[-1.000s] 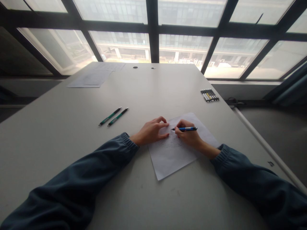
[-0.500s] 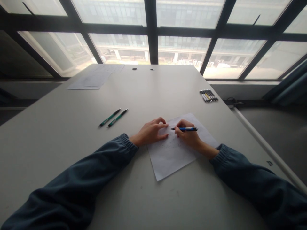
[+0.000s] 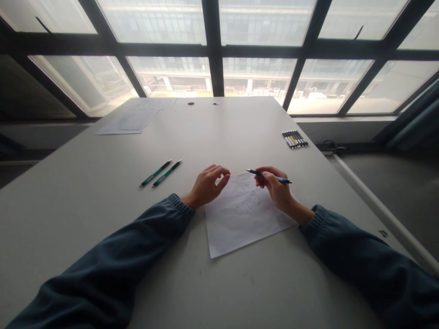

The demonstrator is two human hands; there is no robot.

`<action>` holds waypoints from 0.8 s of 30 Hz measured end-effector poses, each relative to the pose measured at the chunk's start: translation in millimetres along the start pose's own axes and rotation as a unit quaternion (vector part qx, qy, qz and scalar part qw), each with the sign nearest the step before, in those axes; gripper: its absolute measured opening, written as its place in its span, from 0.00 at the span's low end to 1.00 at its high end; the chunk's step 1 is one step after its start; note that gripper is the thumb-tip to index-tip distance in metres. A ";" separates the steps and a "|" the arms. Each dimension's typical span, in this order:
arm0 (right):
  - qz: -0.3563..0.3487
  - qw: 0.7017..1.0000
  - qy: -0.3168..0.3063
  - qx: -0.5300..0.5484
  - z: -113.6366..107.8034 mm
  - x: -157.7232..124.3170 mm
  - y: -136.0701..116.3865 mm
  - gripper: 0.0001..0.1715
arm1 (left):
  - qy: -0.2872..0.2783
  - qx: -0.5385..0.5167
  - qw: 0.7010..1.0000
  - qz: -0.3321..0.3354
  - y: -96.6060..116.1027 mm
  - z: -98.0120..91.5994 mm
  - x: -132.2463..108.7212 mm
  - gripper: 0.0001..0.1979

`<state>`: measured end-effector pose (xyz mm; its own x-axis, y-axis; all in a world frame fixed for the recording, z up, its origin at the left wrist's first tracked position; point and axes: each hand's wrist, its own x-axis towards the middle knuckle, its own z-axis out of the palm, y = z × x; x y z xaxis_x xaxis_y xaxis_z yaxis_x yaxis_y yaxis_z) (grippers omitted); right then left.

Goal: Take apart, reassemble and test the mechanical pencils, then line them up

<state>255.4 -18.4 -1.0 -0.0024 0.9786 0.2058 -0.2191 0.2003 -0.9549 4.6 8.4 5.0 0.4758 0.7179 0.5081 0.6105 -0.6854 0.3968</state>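
A sheet of white paper (image 3: 236, 233) with faint pencil-like marks lies on the table in front of me. My left hand (image 3: 208, 185) is at its upper left edge, fingers loosely curved and thumb apart from them, holding nothing that I can see. Between the fingers of my right hand (image 3: 275, 187) is a blue and black pen (image 3: 283, 179), its tip pointing left. The hand is above the paper's right side, and the tip appears lifted off the sheet. Two green and black pens (image 3: 156, 173) (image 3: 167, 173) lie side by side left of my left hand.
A row of several pens or markers (image 3: 295, 139) lies near the table's right edge. More paper sheets (image 3: 123, 121) are at the far left of the white table (image 3: 206, 137). Large windows (image 3: 257, 73) stand behind it, and a white rail (image 3: 370, 196) runs along the right.
My right hand has raised the pen off the paper and tilted it. The paper has turned and shifted left. My left hand has moved slightly left, with its fingers more curled.
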 end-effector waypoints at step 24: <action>0.180 0.950 -0.071 0.246 -6.3 7.1 -3.6 0.28 | 0.139 -0.087 0.984 0.074 7.1 3.9 2.6 0.04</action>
<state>262.3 -11.8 2.6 -0.2876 0.9562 -0.0550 -0.6084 -0.2268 -0.7605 12.6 5.9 6.1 0.3443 0.5646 0.7501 0.4192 -0.8073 0.4153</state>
